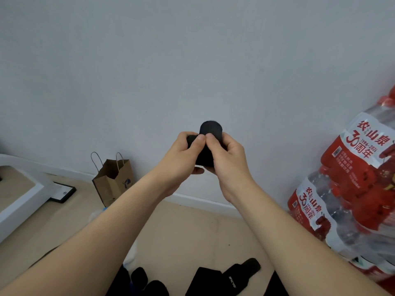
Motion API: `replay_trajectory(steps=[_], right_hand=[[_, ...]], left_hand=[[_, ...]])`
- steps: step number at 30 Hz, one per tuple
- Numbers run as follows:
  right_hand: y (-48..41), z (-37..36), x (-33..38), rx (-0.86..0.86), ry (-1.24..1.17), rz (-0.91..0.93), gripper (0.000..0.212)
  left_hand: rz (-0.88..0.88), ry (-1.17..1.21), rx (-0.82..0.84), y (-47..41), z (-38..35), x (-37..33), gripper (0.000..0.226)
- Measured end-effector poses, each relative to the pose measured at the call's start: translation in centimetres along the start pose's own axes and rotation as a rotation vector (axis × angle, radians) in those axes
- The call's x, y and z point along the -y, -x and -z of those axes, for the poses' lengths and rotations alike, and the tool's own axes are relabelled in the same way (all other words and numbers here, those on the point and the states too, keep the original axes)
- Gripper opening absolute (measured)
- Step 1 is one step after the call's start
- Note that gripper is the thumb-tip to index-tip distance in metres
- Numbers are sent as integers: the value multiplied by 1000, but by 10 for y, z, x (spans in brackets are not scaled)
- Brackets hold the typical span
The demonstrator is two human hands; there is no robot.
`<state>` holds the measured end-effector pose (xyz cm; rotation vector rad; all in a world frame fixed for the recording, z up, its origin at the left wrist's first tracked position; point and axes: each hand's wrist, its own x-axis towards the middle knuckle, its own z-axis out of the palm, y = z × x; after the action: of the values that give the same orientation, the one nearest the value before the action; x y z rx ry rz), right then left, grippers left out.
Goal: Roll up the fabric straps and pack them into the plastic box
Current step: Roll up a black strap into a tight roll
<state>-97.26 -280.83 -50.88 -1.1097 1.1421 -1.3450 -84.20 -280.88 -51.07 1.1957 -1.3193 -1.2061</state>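
Black rolled fabric strap is up in the air in front of the pale wall, not on the floor. Left hand and right hand are both curled round it, thumbs pinching side by side on the near face. Round end of the roll sticks out above the fingers. Roll looks tight, probably near done.

More flat black fabric straps lie on the beige floor close to the person, plus what look like a couple of rolled ones to their left. Plastic box: not visible.

Risks:
- Loosen either thumb before the tail is fixed and the roll springs open.
- Transfer to one hand is the weak point: outer wrap can peel.
- Box position unknown from here, so a blind drop could miss.

Brown paper bag and red-labelled water bottle packs sit by the wall, well clear.
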Motion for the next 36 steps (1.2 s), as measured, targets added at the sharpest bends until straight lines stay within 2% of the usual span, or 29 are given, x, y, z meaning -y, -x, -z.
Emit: replay_trajectory(steps=[3,4,8,10,13,17,19,21,23,25,28,30,32,34,36], right_hand=[[-4,3,-1,-86,70,-64,30],[-6,6,0,-30,59,-106,32],[-3,24,8,413,53,-404,50],[2,26,9,458,98,-432,60],[15,19,1,297,186,-248,54],[46,23,-14,76,469,-55,49],[68,32,-22,123,783,110,49],[96,38,-36,285,1179,306,44],[126,40,-54,445,1388,383,42],[145,46,-75,595,1339,256,40],[156,62,-102,677,1148,87,42],[160,74,-116,649,1066,22,46],[163,82,-130,664,1047,-8,42],[162,89,-148,733,1106,-37,31],[159,95,-167,819,1272,-93,20]], left_hand=[[-80,-52,34,6,1,2,18],[-100,-83,46,9,1,3,18],[-170,-95,2,22,3,-2,26],[-176,-100,-11,27,5,-8,30],[-146,-175,59,40,6,-12,34],[-53,-211,288,65,10,-7,27],[27,-338,387,77,19,1,25],[118,-457,536,90,25,11,30],[60,-693,636,106,22,25,37],[-2,-864,660,124,12,47,55],[2,-831,625,146,-1,89,71],[21,-802,591,155,-5,119,68],[49,-824,586,160,-5,148,64],[99,-901,574,167,-2,184,53],[190,-978,542,179,4,226,45]])
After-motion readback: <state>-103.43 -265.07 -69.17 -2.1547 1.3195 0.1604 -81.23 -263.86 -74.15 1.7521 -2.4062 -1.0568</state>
